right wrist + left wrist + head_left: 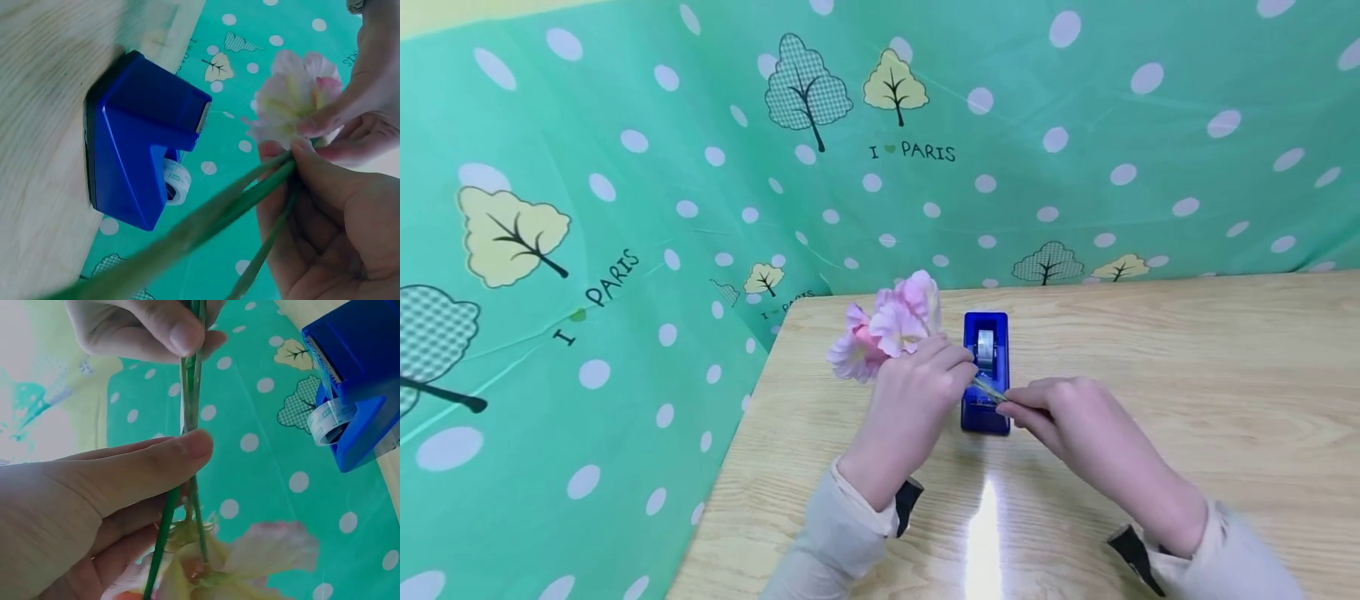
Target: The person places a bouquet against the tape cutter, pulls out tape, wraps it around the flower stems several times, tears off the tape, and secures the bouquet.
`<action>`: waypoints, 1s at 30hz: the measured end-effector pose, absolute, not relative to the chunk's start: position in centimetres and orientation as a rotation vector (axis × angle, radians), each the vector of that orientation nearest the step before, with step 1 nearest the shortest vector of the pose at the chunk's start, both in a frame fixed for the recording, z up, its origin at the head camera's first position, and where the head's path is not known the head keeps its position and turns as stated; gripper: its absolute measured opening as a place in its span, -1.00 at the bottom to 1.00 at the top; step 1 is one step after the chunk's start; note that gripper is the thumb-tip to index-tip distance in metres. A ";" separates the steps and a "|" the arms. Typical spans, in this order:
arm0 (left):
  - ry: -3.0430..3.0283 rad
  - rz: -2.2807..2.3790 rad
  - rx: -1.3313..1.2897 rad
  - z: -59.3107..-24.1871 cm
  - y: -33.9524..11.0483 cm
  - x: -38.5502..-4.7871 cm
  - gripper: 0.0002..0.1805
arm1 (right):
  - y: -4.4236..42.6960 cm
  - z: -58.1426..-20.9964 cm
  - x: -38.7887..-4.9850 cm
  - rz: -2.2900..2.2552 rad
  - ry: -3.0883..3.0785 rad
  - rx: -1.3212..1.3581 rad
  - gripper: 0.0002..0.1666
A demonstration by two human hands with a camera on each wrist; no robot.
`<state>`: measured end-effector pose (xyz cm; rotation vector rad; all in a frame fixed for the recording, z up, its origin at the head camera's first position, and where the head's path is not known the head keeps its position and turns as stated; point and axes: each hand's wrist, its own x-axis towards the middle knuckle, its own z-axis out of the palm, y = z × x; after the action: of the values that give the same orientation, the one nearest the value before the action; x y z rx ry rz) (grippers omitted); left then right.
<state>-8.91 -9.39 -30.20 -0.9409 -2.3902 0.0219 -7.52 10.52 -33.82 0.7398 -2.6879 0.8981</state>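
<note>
A small bunch of pink artificial-looking flowers (898, 321) lies to the left of a blue tape dispenser (985, 421) in the head view. Just below the blossoms, my left hand (913, 400) pinches the green stems (160, 540) between thumb and fingers. Farther down the same stems, my right hand (1086, 421) grips them with thumb and fingertips. Between the two hands the stems look glossy, as if a clear strip covers them. Both hands are held over the dispenser, whose roll of clear tape (177, 181) shows in the right wrist view.
The dispenser stands on a light wooden table (1225, 367). Behind and to the left hangs a green dotted cloth (625, 183) printed with trees. At the sleeves, dark straps (908, 504) show on both wrists.
</note>
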 end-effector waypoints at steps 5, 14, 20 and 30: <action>-2.312 -0.172 -0.996 -30.0 -9.5 -8.6 -0.76 | 10.2 -34.1 -7.4 0.974 -2.631 0.699 -0.90; -2.073 -0.514 -0.932 -29.8 -9.1 -8.6 -0.93 | 10.4 -34.2 -7.6 1.072 -2.545 0.577 -0.85; -2.386 -0.716 -0.800 -30.2 -8.4 -8.3 -0.92 | 10.6 -34.2 -7.8 1.098 -2.412 0.571 -0.85; -2.902 -1.026 -0.660 -31.7 -6.3 -8.3 -0.75 | 10.9 -33.8 -8.0 1.136 -2.313 0.525 -0.85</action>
<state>-8.30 -6.25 -31.74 -0.6604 -2.9019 -1.0256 -7.97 10.85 -33.78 0.5251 -2.3134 1.1359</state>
